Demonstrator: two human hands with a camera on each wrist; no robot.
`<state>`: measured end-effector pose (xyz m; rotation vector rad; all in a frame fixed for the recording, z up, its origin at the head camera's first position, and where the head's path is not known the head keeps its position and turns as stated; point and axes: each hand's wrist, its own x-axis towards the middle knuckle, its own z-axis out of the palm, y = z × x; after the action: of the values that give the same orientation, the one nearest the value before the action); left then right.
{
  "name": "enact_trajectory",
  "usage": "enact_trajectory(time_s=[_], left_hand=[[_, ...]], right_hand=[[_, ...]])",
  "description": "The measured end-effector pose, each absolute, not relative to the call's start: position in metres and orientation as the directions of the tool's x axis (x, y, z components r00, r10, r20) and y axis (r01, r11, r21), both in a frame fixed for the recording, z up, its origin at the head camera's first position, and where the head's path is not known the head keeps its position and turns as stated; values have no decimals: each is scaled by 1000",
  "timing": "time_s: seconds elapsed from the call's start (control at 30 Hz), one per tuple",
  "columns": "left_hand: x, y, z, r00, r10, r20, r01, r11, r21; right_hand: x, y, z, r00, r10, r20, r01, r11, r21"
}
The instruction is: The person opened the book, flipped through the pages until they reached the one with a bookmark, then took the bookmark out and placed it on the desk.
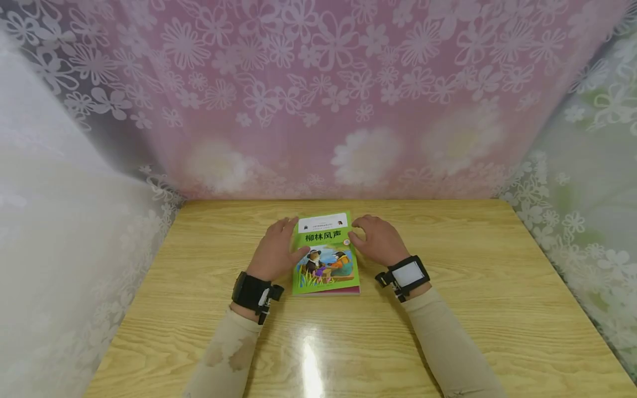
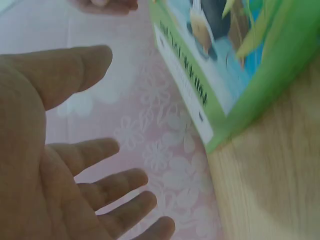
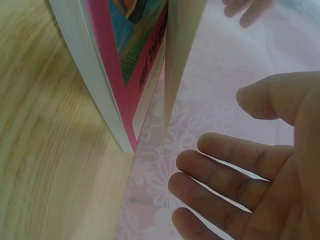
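Left grip (image 1: 272, 251) and right grip (image 1: 381, 241), fingers apart, closely flank the green book (image 1: 325, 253).

The left arm (image 1: 224, 354) and right arm (image 1: 450, 348), sleeved in beige, are stretched forward and slanted inward. The left wrist (image 1: 243, 312) and right wrist (image 1: 417, 291) are strapped in black. The left hand (image 1: 272, 251) is held with thumb (image 2: 70, 72) spread; on the right hand (image 1: 380, 240), the fingers (image 3: 220, 177) are loosely bent.
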<state>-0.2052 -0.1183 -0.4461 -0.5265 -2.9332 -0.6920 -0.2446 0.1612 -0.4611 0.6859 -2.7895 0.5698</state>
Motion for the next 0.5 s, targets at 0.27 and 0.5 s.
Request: enact_trajectory(time_s=[0.27,0.5], left_hand=[[-197,-98,-451,-913,405,48,384,814,437],[-195,-93,-461,-901,433,17,400,814,421]], right_hand=[[-242,159,-460,-882,-407,239,-467,827,-313],[-241,158,-462,-895,-407,181,-445,840,-311]])
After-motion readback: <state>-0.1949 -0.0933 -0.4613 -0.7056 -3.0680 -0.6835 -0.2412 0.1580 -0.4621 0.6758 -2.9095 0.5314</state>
